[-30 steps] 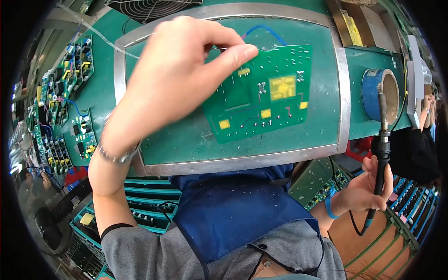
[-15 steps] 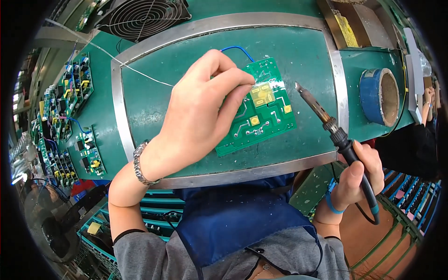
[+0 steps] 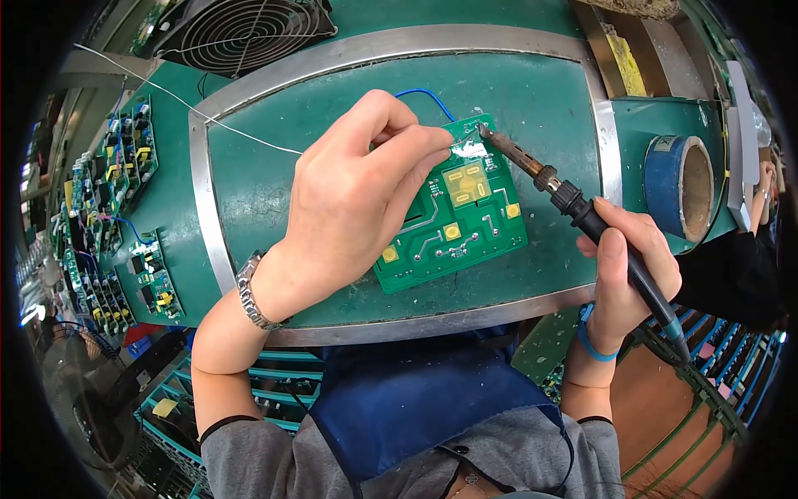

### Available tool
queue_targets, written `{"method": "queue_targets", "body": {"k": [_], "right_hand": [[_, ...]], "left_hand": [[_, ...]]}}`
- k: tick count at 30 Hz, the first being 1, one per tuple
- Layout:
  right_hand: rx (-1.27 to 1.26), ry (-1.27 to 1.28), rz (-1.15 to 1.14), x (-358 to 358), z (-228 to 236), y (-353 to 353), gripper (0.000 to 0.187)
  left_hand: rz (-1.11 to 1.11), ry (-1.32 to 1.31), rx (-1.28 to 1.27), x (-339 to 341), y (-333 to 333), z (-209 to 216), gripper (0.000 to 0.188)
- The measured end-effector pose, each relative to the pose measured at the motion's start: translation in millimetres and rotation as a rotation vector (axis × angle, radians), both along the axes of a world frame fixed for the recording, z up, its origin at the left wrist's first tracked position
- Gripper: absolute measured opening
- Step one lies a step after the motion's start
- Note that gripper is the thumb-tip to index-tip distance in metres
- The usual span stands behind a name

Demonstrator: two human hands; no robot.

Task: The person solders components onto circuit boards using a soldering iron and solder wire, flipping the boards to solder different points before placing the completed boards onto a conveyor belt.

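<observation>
A green circuit board (image 3: 424,254) with yellow pads lies solder side up on the green work surface, partly covered by my left hand (image 3: 345,179). A blue wire (image 3: 428,91) loops out from its far edge. My left hand pinches thin solder wire (image 3: 249,135), which trails away to the far left; the fingertips are over the board's upper part. In my right hand (image 3: 632,266) is a soldering iron (image 3: 573,204), its tip down at the far end of the board, close to the solder's end. Whether tip and solder touch is too small to tell.
A metal frame (image 3: 613,158) borders the work surface. A black fan (image 3: 249,37) stands at the far left, and several populated circuit boards (image 3: 150,270) sit at the left. On the right are a blue roll (image 3: 665,187) and an open box (image 3: 665,62) holding a yellow sponge.
My right hand has brought the soldering iron left and away from me, from beside the board onto its far end. The board has shifted slightly toward me, and my left hand has barely moved.
</observation>
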State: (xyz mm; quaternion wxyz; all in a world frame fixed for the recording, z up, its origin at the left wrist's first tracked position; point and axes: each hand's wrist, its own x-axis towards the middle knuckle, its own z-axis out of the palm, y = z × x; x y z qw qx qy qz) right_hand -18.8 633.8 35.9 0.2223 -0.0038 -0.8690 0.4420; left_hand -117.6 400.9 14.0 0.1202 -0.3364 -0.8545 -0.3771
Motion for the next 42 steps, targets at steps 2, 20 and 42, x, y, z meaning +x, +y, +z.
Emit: {"method": "queue_targets", "body": {"k": [2, 20, 42], "right_hand": [[-0.061, -0.024, -0.037, -1, 0, -2, 0.018], [-0.021, -0.018, -0.143, 6, 15, -2, 0.028], [-0.063, 0.177, -0.123, 32, 0, -4, 0.042]], "left_hand": [[-0.003, -0.014, 0.003, -1, 0, -2, 0.019], [0.095, -0.004, 0.01, -8, -8, 0, 0.016], [0.087, -0.364, 0.114, -19, -29, -6, 0.008]]}}
